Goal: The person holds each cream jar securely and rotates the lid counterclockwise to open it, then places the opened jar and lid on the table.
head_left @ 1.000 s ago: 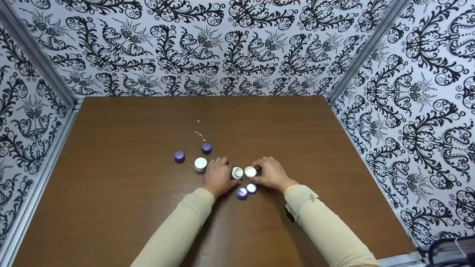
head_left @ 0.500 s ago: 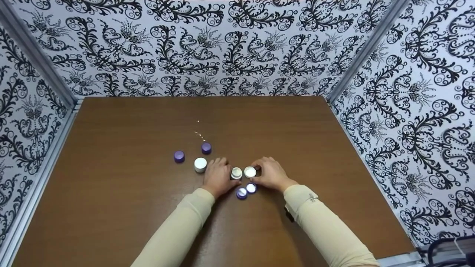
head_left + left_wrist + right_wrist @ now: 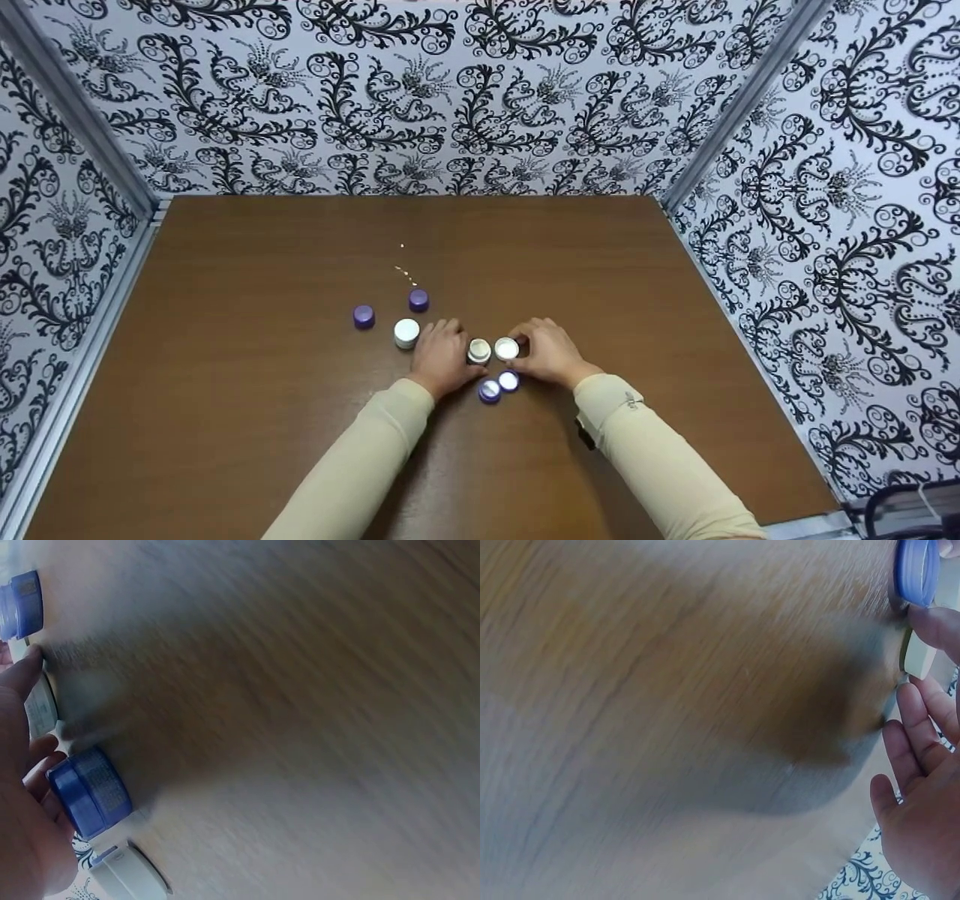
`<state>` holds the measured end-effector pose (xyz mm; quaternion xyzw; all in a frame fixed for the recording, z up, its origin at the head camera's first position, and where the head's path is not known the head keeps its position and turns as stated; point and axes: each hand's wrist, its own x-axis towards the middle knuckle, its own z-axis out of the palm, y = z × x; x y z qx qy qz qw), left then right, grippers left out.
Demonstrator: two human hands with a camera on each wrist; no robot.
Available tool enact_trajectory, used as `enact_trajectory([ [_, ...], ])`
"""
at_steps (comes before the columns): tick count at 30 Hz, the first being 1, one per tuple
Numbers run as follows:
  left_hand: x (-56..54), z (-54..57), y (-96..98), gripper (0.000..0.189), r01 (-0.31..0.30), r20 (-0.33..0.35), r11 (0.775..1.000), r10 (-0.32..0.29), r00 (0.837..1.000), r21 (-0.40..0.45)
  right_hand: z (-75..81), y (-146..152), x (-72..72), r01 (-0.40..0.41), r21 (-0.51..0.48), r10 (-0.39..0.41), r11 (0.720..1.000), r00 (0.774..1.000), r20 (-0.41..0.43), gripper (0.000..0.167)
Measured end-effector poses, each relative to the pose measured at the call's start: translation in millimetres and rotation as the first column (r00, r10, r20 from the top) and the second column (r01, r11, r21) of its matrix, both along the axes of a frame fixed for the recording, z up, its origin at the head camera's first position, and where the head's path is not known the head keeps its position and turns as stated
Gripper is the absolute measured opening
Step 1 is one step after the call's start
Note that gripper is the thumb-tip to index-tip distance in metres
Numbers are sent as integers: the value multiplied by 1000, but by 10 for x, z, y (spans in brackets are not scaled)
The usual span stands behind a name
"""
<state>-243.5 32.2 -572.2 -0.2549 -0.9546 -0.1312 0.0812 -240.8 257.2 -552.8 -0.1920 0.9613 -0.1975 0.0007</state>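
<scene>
Jar [image 3: 479,352], white and uncapped, held between thumb and fingers of my left hand [image 3: 439,358]; just beside it, my right hand [image 3: 551,352] pinches an upturned white lid [image 3: 506,349]. Step, as judged: steadying both; next move calls for light, even grip.

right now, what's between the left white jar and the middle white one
The left hand: in the head view it lies between the left white jar and the middle white jar, holding the latter.
</scene>
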Motion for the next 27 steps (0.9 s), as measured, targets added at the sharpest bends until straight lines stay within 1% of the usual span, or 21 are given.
enact_trajectory([
  [7, 38, 44, -59, 62, 14, 11, 1000, -14, 1000, -12, -17, -9, -14, 1, 10, -2, 1000, 1000, 20, 40],
  [11, 53, 119, -115, 58, 36, 21, 999, -36, 999, 21, -12, -2, -22, 3, 12, -4, 1000, 1000, 24, 39],
  [15, 57, 203, -225, 53, 57, 28, 996, -59, 998, 67, 16, 7, -26, 10, 4, -11, 1000, 999, 31, 39],
  [19, 67, 248, -387, 59, 60, -2, 992, -60, 998, 114, 39, 10, -33, 12, 8, -13, 1000, 999, 45, 40],
  [22, 83, 259, -507, 62, 41, -28, 989, -37, 999, 145, 55, 10, -37, 17, 13, -18, 1000, 998, 64, 39],
  [27, 134, 244, -677, 55, 36, -88, 976, -17, 996, 214, 57, -3, -45, 14, 12, -15, 1000, 996, 87, 40],
])
